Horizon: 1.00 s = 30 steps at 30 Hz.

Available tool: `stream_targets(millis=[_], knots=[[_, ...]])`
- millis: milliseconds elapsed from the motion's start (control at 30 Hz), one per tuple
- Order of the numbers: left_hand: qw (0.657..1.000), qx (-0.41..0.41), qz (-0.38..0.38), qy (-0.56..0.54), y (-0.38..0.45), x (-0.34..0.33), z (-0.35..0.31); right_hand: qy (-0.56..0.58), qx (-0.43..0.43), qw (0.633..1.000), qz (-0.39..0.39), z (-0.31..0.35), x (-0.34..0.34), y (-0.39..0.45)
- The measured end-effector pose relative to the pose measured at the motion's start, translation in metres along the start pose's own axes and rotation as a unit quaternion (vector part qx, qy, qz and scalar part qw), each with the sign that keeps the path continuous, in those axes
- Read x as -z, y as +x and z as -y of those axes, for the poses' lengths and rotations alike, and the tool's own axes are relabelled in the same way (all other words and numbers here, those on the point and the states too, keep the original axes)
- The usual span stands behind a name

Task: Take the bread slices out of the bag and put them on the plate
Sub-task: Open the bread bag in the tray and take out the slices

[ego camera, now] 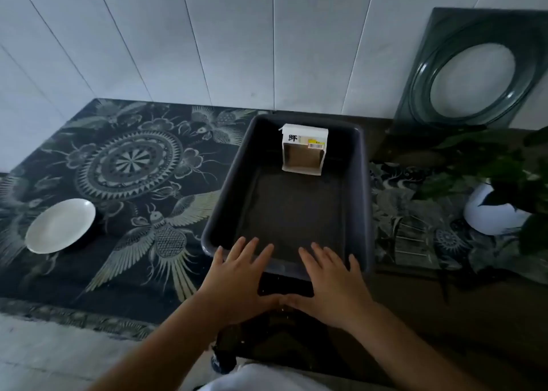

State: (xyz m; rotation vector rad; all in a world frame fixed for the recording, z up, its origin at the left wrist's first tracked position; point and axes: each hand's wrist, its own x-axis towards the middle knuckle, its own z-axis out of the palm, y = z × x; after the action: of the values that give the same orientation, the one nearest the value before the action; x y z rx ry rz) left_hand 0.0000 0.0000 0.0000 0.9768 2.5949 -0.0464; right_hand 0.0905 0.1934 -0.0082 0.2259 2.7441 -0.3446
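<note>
A white bread bag (pixel 304 152) with a black character and a yellow label stands at the far end of a dark grey tub (pixel 228 177); brown bread shows through its front. An empty white plate (pixel 60 225) lies on the patterned dark cloth at the left, well apart from the tub. My left hand (pixel 241 278) and my right hand (pixel 329 284) hover flat, palms down and fingers spread, over the tub's near rim, thumbs almost touching. Neither hand holds anything.
A potted green plant in a white pot (pixel 492 212) stands at the right. A dark green panel with a round opening (pixel 474 70) leans against the white wall behind it. The patterned cloth (pixel 127 165) covers the table's left part.
</note>
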Motion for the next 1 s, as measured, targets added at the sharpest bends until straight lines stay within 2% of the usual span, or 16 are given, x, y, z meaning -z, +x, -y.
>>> stream_targets(millis=[333, 500, 733, 800, 867, 1000], knots=[[0.996, -0.073, 0.035, 0.029, 0.030, 0.013, 0.012, 0.001, 0.011, 0.999, -0.048, 0.003, 0.010, 0.023], [0.990, -0.121, 0.075, -0.018, 0.043, 0.013, 0.011, 0.046, -0.035, 0.998, 0.017, -0.001, 0.019, 0.025], [0.968, -0.134, 0.192, -0.089, 0.072, 0.014, 0.013, 0.086, -0.069, 0.987, 0.121, -0.010, 0.022, 0.043], [0.961, -0.132, 0.217, -0.106, 0.087, 0.020, 0.013, 0.088, -0.058, 0.987, 0.122, -0.020, 0.027, 0.057], [0.969, -0.130, 0.179, -0.106, 0.108, 0.033, 0.017, 0.068, -0.043, 0.993, 0.088, -0.033, 0.041, 0.078], [0.992, -0.110, 0.040, -0.056, 0.174, 0.078, 0.029, 0.044, -0.034, 0.998, -0.025, -0.058, 0.090, 0.146]])
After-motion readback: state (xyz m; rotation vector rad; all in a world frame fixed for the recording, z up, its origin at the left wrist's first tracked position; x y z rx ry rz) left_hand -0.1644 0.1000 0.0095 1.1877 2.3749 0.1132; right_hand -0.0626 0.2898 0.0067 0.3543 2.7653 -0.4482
